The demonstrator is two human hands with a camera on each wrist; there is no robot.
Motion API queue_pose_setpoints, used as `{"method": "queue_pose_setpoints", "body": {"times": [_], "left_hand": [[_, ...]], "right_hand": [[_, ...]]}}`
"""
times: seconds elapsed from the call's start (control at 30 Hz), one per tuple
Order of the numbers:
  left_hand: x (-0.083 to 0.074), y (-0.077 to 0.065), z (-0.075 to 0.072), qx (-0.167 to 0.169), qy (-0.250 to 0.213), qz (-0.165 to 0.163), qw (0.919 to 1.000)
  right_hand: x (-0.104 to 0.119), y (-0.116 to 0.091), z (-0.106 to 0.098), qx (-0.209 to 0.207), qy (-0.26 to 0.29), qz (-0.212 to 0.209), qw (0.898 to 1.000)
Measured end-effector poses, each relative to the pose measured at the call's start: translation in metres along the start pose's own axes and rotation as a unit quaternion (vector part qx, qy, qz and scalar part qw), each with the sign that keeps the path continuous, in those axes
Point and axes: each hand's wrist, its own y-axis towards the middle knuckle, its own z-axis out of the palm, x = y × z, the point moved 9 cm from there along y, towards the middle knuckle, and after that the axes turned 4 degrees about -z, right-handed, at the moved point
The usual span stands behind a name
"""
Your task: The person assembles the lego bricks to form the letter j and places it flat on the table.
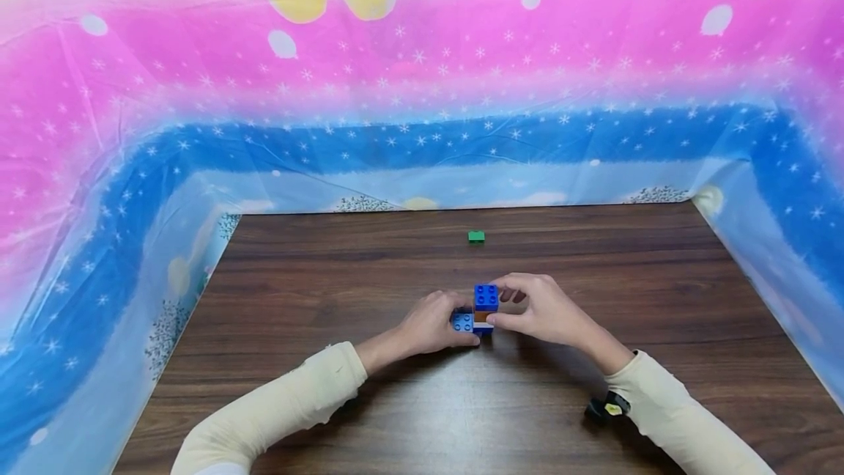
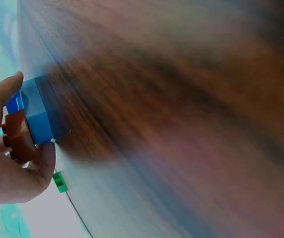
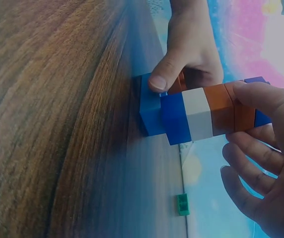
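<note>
A tower of toy building bricks [image 3: 199,115] stands on a light blue brick [image 3: 150,119]. From the bottom it runs blue, white, orange, orange, with a dark blue brick [image 1: 486,295] on top. My left hand [image 1: 428,322] holds the light blue base brick between thumb and fingers, at the tower's left. Another orange brick [image 2: 20,135] sits on the base beside that hand, partly covered in the right wrist view. My right hand [image 1: 547,310] pinches the upper tower from the right, its thumb on an orange brick. Its lower fingers are loosely bent.
Beyond the hands a small green brick [image 1: 476,237] lies alone on the brown wooden table [image 1: 316,240]. Printed pink and blue cloth [image 1: 422,116] surrounds the table's back and sides. A black strap device [image 1: 609,407] is worn at the right wrist.
</note>
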Motion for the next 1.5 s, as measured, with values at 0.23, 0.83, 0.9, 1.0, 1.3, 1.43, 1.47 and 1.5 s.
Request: {"method": "queue_pose_setpoints", "body": {"times": [0.23, 0.83, 0.9, 1.0, 1.3, 1.43, 1.47, 1.5], "left_hand": [[0.006, -0.011, -0.01, -0.003, 0.004, -0.018, 0.9998], [0.016, -0.034, -0.024, -0.04, 0.032, -0.018, 0.9985], [0.016, -0.034, -0.024, -0.04, 0.031, -0.021, 0.9985], [0.016, -0.034, -0.023, -0.038, 0.027, -0.024, 0.9986], [0.017, -0.034, -0.025, -0.042, 0.018, -0.017, 0.9988], [0.02, -0.032, -0.027, -0.043, 0.0, -0.018, 0.9989], [0.021, -0.031, -0.027, -0.042, -0.006, -0.02, 0.9989], [0.022, -0.031, -0.027, -0.041, -0.01, -0.021, 0.9989]], "right_hand": [[0.0, -0.001, -0.001, -0.002, -0.009, 0.003, 1.0], [-0.002, -0.001, 0.001, 0.003, -0.006, 0.002, 1.0], [-0.002, -0.001, 0.001, 0.003, -0.004, 0.002, 1.0], [-0.003, -0.001, 0.001, -0.001, 0.001, 0.005, 1.0], [-0.009, 0.003, 0.0, -0.016, 0.017, 0.013, 1.0], [-0.013, 0.006, -0.002, -0.025, 0.028, 0.027, 0.999], [-0.014, 0.006, -0.003, -0.027, 0.03, 0.032, 0.999], [-0.016, 0.007, -0.004, -0.03, 0.032, 0.036, 0.998]]}}
